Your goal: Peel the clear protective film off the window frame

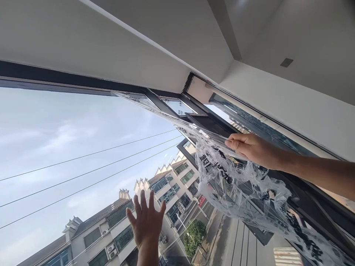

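Note:
I look up at a large window pane (69,147) in a dark frame (55,77). My left hand (146,221) is flat against the glass low in the middle, fingers spread, holding nothing. My right hand (249,147) comes in from the right and grips a clear protective film (238,184) printed with black characters. The film is peeled away from the glass and frame, stretched in a strip toward the upper frame and hanging crumpled below my right hand.
White ceiling and wall (291,99) sit above and to the right. A second dark-framed window section (249,122) runs off to the right. Outside are buildings (111,229), power lines (83,166), a tree (194,236) and sky.

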Motion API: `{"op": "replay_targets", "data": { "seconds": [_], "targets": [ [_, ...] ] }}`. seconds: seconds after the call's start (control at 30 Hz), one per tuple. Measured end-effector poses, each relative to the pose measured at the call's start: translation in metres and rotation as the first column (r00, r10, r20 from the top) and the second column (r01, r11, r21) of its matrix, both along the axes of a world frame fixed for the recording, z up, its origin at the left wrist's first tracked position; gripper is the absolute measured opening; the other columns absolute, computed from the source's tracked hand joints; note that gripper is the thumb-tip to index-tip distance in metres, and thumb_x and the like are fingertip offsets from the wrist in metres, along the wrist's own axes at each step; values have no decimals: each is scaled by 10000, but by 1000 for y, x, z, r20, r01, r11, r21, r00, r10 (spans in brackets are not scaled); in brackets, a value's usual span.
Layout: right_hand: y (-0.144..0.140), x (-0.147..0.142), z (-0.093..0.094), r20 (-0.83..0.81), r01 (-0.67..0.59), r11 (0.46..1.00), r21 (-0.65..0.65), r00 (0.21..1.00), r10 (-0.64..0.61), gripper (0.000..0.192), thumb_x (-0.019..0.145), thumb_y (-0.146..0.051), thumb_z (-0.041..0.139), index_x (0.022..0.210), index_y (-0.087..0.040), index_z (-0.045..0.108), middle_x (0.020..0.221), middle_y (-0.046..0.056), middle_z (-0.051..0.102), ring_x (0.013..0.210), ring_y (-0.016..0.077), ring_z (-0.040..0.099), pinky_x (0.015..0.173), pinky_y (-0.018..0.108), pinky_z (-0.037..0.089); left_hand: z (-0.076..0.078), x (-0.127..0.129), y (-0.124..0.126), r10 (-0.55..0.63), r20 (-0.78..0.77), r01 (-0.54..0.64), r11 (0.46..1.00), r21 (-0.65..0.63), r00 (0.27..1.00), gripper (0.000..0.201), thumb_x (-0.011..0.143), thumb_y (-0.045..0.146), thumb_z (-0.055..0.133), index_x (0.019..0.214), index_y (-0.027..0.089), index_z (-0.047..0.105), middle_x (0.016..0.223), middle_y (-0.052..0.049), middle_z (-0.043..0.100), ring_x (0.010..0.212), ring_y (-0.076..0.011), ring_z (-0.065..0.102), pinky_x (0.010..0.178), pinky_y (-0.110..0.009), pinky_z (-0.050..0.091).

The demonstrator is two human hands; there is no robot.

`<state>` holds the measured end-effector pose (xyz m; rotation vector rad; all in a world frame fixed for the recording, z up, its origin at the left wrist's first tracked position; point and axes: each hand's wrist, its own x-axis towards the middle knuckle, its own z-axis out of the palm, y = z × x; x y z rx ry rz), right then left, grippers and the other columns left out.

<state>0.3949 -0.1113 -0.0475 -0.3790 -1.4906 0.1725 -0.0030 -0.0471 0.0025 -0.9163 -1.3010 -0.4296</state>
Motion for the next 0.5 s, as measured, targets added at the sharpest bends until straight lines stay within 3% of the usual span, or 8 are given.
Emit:
{"op": "replay_targets", "data": {
  "seconds": [0.5],
  "targets": [
    [9, -5, -19, -2, 42, 999, -25, 999, -42, 446, 880, -558, 403, 649, -180, 349, 550, -50, 256, 465, 60, 231, 447, 215, 238, -3, 1, 0, 63, -64, -58, 995, 81, 996, 739, 806, 566, 425, 1417, 182, 266, 1526, -174, 164, 1410, -353, 58, 1116, -580, 60]
  ]
}}
